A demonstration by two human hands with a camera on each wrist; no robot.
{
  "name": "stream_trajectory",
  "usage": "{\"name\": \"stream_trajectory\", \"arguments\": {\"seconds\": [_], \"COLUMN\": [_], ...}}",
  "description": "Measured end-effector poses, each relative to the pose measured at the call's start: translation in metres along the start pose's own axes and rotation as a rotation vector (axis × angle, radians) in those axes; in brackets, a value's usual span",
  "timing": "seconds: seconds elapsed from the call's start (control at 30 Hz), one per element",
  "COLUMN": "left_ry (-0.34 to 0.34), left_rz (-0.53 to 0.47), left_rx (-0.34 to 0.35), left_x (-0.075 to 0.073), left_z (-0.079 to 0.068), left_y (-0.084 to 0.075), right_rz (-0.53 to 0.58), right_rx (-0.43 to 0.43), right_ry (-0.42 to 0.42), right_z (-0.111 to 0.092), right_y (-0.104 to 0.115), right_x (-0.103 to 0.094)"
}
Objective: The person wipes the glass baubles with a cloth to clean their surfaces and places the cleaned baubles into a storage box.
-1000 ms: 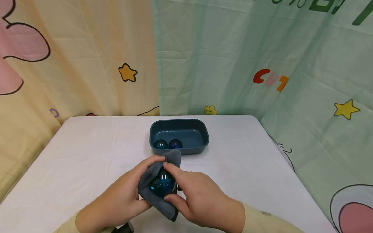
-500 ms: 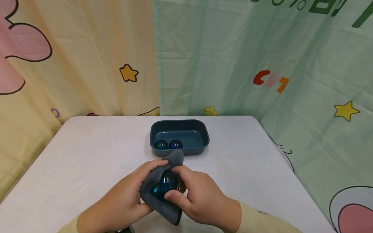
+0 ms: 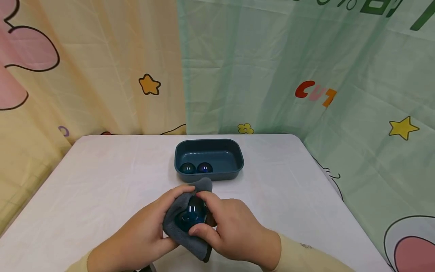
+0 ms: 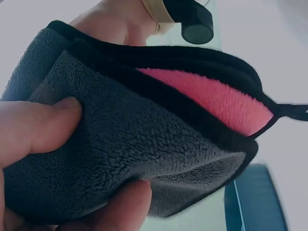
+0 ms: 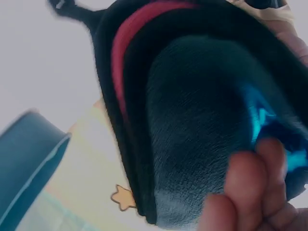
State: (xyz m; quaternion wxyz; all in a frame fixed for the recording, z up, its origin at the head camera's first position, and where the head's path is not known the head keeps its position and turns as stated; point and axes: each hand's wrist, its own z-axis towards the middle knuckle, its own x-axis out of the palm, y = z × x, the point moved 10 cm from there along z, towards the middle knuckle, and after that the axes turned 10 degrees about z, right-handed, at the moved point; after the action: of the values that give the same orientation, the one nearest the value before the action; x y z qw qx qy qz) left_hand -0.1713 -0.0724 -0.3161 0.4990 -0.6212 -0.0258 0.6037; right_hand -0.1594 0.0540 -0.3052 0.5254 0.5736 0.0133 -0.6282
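Note:
A glossy dark blue glass ball (image 3: 192, 214) lies against a folded grey cloth (image 3: 183, 236) in front of the person. The left hand (image 3: 142, 224) grips the cloth from the left, cupping it around the ball. From the right, the right hand (image 3: 234, 226) holds the ball between thumb and fingers. In the left wrist view, the fleecy cloth (image 4: 120, 134) shows black edging and a pink inner side, with fingers pressing its grey face. The right wrist view has the right fingertips (image 5: 245, 173) against the shiny blue ball (image 5: 293, 163), which the cloth partly hides.
Behind the hands stands a dark teal rectangular tray (image 3: 225, 175). Inside, a dark green ball (image 3: 187, 168) and a dark purple-blue ball (image 3: 205, 168) sit side by side at the front left. A white cloth covers the table (image 3: 278, 181); patterned curtains (image 3: 238, 68) hang behind it.
The right hand has shifted slightly left and its thumb and fingers have changed place on the ball. The ball has turned a little against the cloth; the tray stays put.

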Motion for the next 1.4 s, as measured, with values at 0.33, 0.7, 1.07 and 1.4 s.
{"name": "stream_trajectory", "arguments": {"seconds": [0.33,0.7,1.07,1.4], "left_ry": [-0.044,-0.023,-0.057,-0.031], "left_rz": [0.007,0.035,0.032,-0.005], "left_rx": [0.033,0.011,0.027,0.011], "left_x": [-0.003,-0.002,-0.003,-0.004], "left_z": [0.002,0.002,0.003,0.001], "left_y": [-0.003,-0.002,0.0,-0.001], "right_rz": [0.09,-0.059,0.097,-0.133], "right_rx": [0.077,0.007,0.117,-0.068], "right_ry": [0.038,0.037,0.094,0.052], "right_z": [-0.004,-0.003,-0.003,-0.005], "right_y": [-0.004,0.003,-0.009,0.014], "right_x": [0.004,-0.001,0.006,-0.002]}}
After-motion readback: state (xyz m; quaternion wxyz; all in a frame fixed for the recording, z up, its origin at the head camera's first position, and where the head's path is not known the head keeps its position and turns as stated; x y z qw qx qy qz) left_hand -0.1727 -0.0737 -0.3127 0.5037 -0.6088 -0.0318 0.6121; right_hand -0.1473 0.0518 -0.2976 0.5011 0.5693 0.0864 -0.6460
